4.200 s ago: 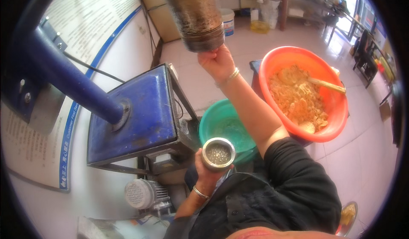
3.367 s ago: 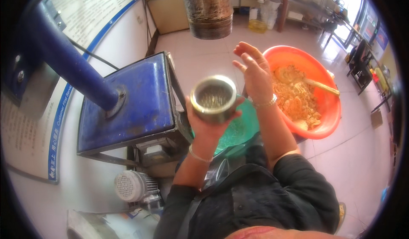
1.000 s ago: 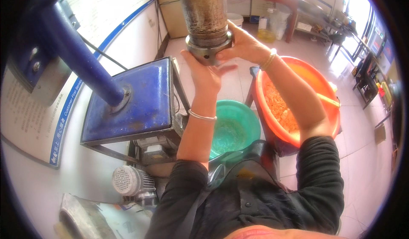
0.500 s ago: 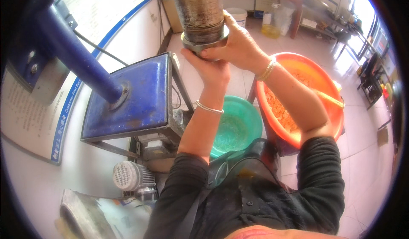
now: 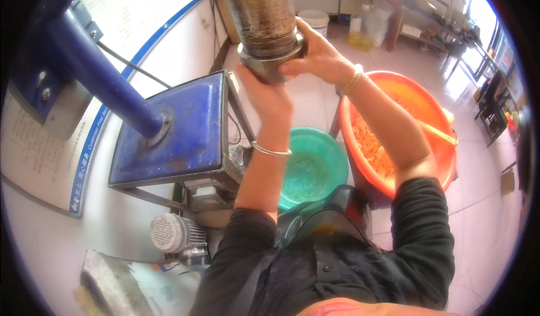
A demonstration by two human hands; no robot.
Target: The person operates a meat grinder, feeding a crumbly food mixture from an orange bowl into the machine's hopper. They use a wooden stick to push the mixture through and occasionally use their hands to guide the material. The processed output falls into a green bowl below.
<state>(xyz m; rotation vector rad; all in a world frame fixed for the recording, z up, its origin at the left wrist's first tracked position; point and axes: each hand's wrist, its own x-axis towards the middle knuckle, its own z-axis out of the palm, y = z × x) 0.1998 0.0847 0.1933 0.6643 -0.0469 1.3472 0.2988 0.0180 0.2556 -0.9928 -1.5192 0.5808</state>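
Note:
A large worn metal cylinder (image 5: 260, 9) hangs down at the top of the view, with screw threads round its lower end. Round that threaded end sits a thick metal ring cap (image 5: 269, 67). My left hand (image 5: 265, 95) cups the cap from below and on its left, its fingers partly hidden behind it. On the right side my right hand (image 5: 322, 58) is wrapped round the same cap, thumb across the front. Beneath my forearms stands a green plastic basin (image 5: 336, 175) with a little whitish material in it.
To the right is an orange tub (image 5: 451, 169) of orange pieces (image 5: 367, 144), with a pale wooden handle (image 5: 440, 135) resting across its side. On the left stand a blue-topped metal stand (image 5: 185, 141) with a blue post (image 5: 112, 85) and a grey motor (image 5: 171, 232). A white bucket (image 5: 315, 20) is behind.
My left hand and wrist have shifted slightly left and down round the ring cap, and more of the cap's lower side shows. The right hand stays on it.

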